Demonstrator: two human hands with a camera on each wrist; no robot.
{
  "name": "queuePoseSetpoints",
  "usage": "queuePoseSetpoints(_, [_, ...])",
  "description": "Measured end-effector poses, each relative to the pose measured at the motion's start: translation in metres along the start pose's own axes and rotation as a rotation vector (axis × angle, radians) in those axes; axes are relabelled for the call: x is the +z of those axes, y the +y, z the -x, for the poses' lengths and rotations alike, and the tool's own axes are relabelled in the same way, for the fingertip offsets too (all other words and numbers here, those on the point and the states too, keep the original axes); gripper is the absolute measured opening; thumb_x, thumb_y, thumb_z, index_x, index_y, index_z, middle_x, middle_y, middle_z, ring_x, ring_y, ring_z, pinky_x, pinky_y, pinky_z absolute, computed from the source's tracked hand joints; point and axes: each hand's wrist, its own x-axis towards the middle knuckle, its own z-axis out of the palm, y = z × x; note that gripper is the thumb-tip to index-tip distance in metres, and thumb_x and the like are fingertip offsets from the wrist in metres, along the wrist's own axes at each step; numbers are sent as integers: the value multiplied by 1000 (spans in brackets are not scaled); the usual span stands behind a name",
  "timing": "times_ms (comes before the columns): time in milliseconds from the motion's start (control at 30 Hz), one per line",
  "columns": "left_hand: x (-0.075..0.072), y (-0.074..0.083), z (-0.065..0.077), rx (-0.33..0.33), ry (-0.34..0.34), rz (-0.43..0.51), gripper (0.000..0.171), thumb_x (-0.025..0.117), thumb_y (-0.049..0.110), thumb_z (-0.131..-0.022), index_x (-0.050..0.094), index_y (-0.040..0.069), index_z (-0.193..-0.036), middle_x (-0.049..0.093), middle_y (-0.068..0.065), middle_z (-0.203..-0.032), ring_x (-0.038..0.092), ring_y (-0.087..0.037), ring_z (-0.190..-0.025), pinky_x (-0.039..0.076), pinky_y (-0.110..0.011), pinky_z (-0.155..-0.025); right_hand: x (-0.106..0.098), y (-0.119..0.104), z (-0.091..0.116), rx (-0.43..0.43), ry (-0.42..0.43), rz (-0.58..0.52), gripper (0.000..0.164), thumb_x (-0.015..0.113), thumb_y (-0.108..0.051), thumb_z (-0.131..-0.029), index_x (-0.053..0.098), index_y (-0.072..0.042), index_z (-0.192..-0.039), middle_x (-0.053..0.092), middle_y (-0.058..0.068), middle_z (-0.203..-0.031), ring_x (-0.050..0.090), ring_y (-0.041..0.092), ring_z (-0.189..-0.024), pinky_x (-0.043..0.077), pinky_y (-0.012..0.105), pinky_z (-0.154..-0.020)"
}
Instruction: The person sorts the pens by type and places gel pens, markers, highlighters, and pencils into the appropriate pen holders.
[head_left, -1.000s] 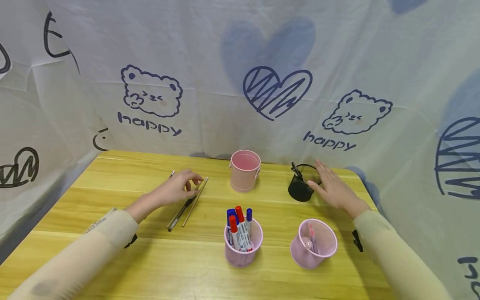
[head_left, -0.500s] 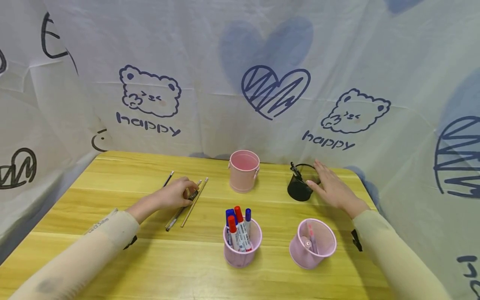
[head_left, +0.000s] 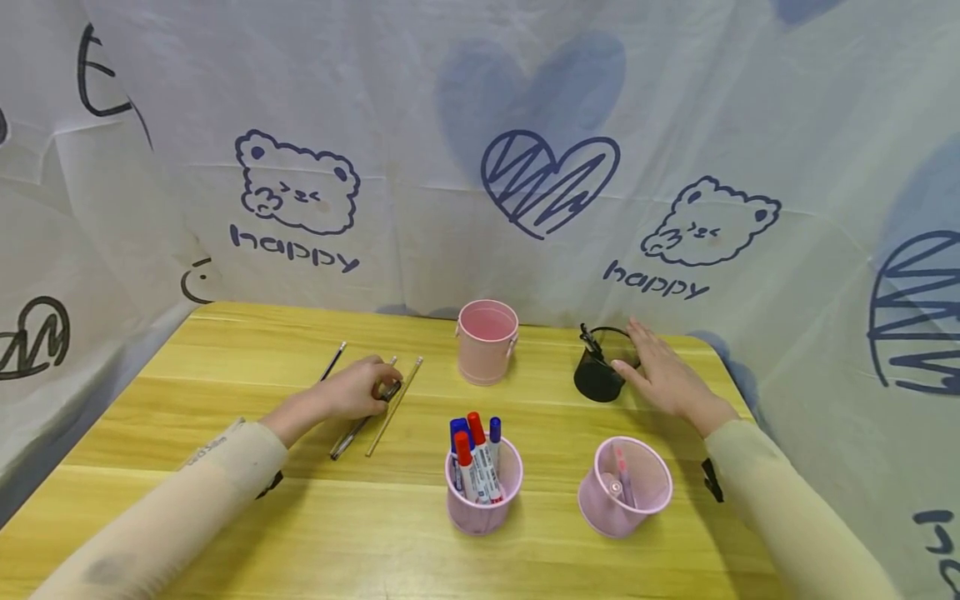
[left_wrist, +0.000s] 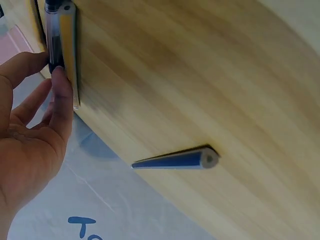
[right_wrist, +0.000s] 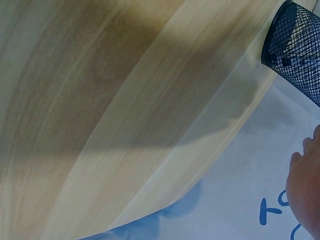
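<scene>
In the head view my left hand (head_left: 360, 388) is low over the left part of the table. Its thumb and index finger pinch a clear-barrelled pen (left_wrist: 55, 37) with a dark end, seen in the left wrist view. Right beside the pen lies a pencil (left_wrist: 69, 45); another wooden pencil (head_left: 393, 408) lies to the right. A blue pencil (left_wrist: 175, 161) lies apart on the other side of the hand. My right hand (head_left: 667, 375), fingers straight, is at the right side of the black mesh pen cup (head_left: 598, 381), which holds some black items. Whether it touches the cup is unclear.
A pink bucket (head_left: 486, 354) stands at the back middle. In front, a pink mesh cup (head_left: 480, 518) holds several red and blue markers. Another pink cup (head_left: 611, 510), at front right, has a few items inside. A printed cloth (head_left: 420, 217) hangs behind the table (head_left: 375, 533).
My left hand has come down onto the pens, and its fingers have closed on one pen. The wooden pencil beside it has shifted slightly. My right hand has stayed by the black cup.
</scene>
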Motion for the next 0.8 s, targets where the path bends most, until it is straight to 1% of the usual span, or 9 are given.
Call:
queuePoseSetpoints(100, [0,3,-1,-19,-4,5,50,74,-1,-84,62,-7,-132,64,-17,-111,55,-17,-81,51,-33,-73,-1,-1,0,2,0,-2,84,35,-55,-110,5,1,-165,5,24,-172,10,45,-157,13,59,-127])
queuePoseSetpoints(233, [1,7,-3,-71,-9,27,52,74,-1,-82,62,-6,-133,64,-15,-112,57,-18,-85,52,-33,-73,-1,-2,1,7,-3,-6,84,36,-55,-110,6,2,-165,5,24,-172,10,46,-157,12,58,-127])
queuePoseSetpoints(433, [5,9,-6,-121,24,39,53,76,-1,-79,64,-5,-131,65,-11,-108,59,-19,-87,54,-34,-76,-1,-3,1,12,-9,-5,85,36,-55,-110,7,3,-164,5,24,-172,10,46,-157,12,58,-127])
queuePoseSetpoints(667, [7,10,-7,-137,37,43,52,79,1,-80,65,-4,-130,66,-11,-108,62,-21,-92,57,-37,-82,-1,-2,0,11,-4,-2,85,36,-55,-110,7,3,-164,6,24,-172,10,45,-157,13,58,-127])
queuePoseSetpoints(800, [8,9,-5,-139,38,73,52,79,0,-81,64,-4,-130,67,-11,-110,64,-21,-93,58,-38,-83,-1,-2,0,14,-9,-2,85,36,-56,-110,7,3,-165,6,24,-172,9,45,-157,13,58,-127])
